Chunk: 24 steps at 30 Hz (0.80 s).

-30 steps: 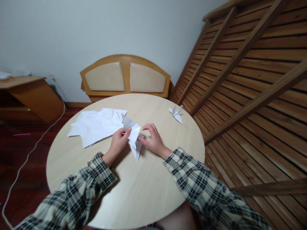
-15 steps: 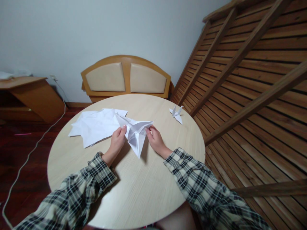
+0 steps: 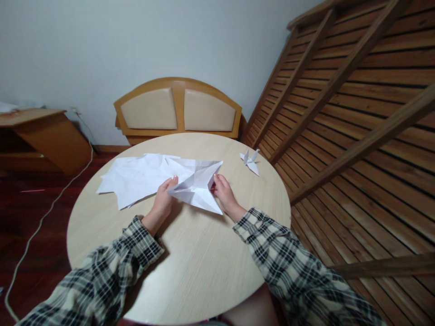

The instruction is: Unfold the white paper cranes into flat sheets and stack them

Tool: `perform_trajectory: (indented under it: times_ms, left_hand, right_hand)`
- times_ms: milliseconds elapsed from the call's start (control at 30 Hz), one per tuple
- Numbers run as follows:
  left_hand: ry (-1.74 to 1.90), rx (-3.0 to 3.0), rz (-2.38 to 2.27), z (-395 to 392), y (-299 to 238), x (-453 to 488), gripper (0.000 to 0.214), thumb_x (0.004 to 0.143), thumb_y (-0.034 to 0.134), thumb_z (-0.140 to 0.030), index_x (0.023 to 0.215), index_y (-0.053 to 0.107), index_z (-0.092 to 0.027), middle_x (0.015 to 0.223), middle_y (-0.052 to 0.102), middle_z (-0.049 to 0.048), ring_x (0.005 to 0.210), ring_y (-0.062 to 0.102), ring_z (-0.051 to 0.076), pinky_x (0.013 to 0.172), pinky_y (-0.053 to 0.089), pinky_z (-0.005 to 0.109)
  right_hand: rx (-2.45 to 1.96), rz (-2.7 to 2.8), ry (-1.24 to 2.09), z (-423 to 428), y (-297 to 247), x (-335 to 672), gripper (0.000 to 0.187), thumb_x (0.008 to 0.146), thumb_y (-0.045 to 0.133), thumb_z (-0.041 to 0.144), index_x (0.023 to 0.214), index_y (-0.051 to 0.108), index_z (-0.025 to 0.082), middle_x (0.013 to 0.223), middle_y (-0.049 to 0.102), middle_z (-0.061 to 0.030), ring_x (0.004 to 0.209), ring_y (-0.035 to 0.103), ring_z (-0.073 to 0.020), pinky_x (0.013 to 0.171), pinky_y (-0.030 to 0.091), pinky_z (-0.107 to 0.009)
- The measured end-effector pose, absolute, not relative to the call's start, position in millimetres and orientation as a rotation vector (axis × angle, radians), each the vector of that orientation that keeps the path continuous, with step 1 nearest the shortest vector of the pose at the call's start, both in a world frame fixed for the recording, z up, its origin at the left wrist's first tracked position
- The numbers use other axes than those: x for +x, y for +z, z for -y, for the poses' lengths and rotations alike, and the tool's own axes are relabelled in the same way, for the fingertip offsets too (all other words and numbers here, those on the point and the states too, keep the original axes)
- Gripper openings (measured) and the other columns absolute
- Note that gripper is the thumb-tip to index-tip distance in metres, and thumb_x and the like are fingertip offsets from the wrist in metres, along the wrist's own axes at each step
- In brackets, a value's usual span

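Between my two hands, just above the table, is a creased sheet of white paper [image 3: 197, 183], partly opened out with its corners spread. My left hand [image 3: 163, 197] pinches its left edge, thumb on top. On the other side my right hand [image 3: 224, 192] grips the right edge, some fingers hidden behind the paper. A stack of white paper [image 3: 134, 176] lies to the left, partly covered by the held sheet. Beyond my right hand a folded paper crane [image 3: 250, 161] stands on the table.
The round pale wooden table [image 3: 197, 271] fills the middle. Behind it stands a headboard [image 3: 178, 108] with cream panels. Wooden slats [image 3: 346, 122] lean along the right. A brown desk [image 3: 44, 140] and a white cable [image 3: 44, 217] are at the left.
The paper has turned and opened wider between my hands; the point that hung toward me now faces right. Both hands stay in about the same place.
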<state>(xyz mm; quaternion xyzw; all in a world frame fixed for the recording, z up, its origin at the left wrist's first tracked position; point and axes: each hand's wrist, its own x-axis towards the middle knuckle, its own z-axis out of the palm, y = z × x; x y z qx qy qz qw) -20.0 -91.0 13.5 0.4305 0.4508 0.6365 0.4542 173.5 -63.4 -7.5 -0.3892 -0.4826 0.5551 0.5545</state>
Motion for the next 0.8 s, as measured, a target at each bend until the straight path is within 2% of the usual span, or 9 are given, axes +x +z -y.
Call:
perform_trajectory:
  times_ms: [100,200,300,367,467,533,633,733,800]
  left_hand:
    - [1.617,1.221,-1.283,91.2,14.7,-25.7,0.039,0.081,0.065,-0.049,0.062,0.048,-0.019,0.06,0.041,-0.0037,0.056,0.036,0.011,0.051,0.03,0.025]
    - [1.646,1.343,-1.363,93.4,18.3,-26.9,0.04,0.083,0.061,-0.049,0.061,0.046,-0.02,0.06,0.039,-0.0034,0.057,0.035,0.013,0.052,0.028,0.026]
    - [1.613,1.357,-1.352,97.6,21.9,-23.3,0.038,0.084,0.059,-0.051,0.064,0.046,-0.021,0.062,0.041,-0.0027,0.058,0.036,0.013,0.051,0.029,0.026]
    - [1.581,1.342,-1.343,100.5,24.0,-21.1,0.038,0.084,0.059,-0.051,0.066,0.045,-0.021,0.063,0.042,-0.0027,0.058,0.035,0.013,0.051,0.029,0.026]
    - [1.574,1.328,-1.332,101.6,26.8,-21.9,0.038,0.084,0.058,-0.053,0.067,0.046,-0.021,0.063,0.042,-0.0026,0.059,0.036,0.013,0.051,0.031,0.026]
    - [1.59,1.337,-1.35,98.4,27.2,-25.7,0.039,0.082,0.059,-0.053,0.065,0.045,-0.021,0.063,0.042,-0.0025,0.059,0.037,0.013,0.052,0.033,0.025]
    - [1.573,1.304,-1.408,88.9,23.8,-33.1,0.035,0.081,0.06,-0.049,0.065,0.045,-0.021,0.065,0.043,-0.0019,0.061,0.04,0.013,0.055,0.037,0.025]
    - [1.546,1.062,-1.435,80.5,19.0,-38.0,0.027,0.084,0.058,-0.047,0.088,0.051,-0.022,0.078,0.053,0.0003,0.064,0.052,0.014,0.057,0.043,0.025]
    - [1.519,0.965,-1.414,79.2,18.7,-38.6,0.033,0.087,0.055,-0.051,0.103,0.049,-0.023,0.091,0.059,0.0032,0.068,0.058,0.015,0.059,0.047,0.026]
  right_hand:
    - [-0.855,1.054,1.426,65.1,-0.9,175.4,0.044,0.084,0.062,0.06,0.111,0.053,0.026,0.106,0.067,-0.0058,0.093,0.066,-0.0204,0.082,0.054,-0.037]
    - [-0.879,1.077,1.429,63.3,-2.5,173.5,0.065,0.076,0.076,0.048,0.13,0.045,0.026,0.119,0.064,-0.009,0.106,0.065,-0.022,0.095,0.052,-0.042]
    - [-0.904,1.175,1.393,60.9,-10.5,169.6,0.078,0.069,0.081,0.036,0.136,0.042,0.025,0.117,0.065,-0.0096,0.11,0.064,-0.0226,0.099,0.05,-0.043]
    - [-0.902,1.24,1.387,60.0,-15.5,168.4,0.066,0.071,0.079,0.034,0.128,0.049,0.024,0.111,0.068,-0.0082,0.104,0.065,-0.0224,0.094,0.052,-0.042]
    - [-0.955,1.305,1.336,59.3,-18.7,170.3,0.036,0.077,0.07,0.043,0.103,0.062,0.02,0.1,0.071,-0.0073,0.09,0.066,-0.022,0.083,0.054,-0.039]
    - [-0.986,1.305,1.296,58.6,-18.5,172.7,0.036,0.08,0.064,0.051,0.094,0.064,0.018,0.093,0.072,-0.0071,0.084,0.065,-0.0218,0.077,0.053,-0.036]
    - [-1.008,1.283,1.198,56.8,-17.9,175.7,0.044,0.082,0.058,0.06,0.091,0.065,0.017,0.086,0.071,-0.0062,0.082,0.064,-0.0217,0.074,0.052,-0.034]
    - [-1.081,1.293,1.055,54.7,-17.8,177.5,0.045,0.083,0.056,0.062,0.086,0.065,0.017,0.078,0.069,-0.0053,0.08,0.062,-0.0219,0.07,0.05,-0.032]
    - [-1.137,1.306,0.978,54.0,-16.9,178.4,0.046,0.083,0.054,0.062,0.083,0.065,0.017,0.075,0.068,-0.0051,0.076,0.06,-0.0213,0.066,0.048,-0.031]
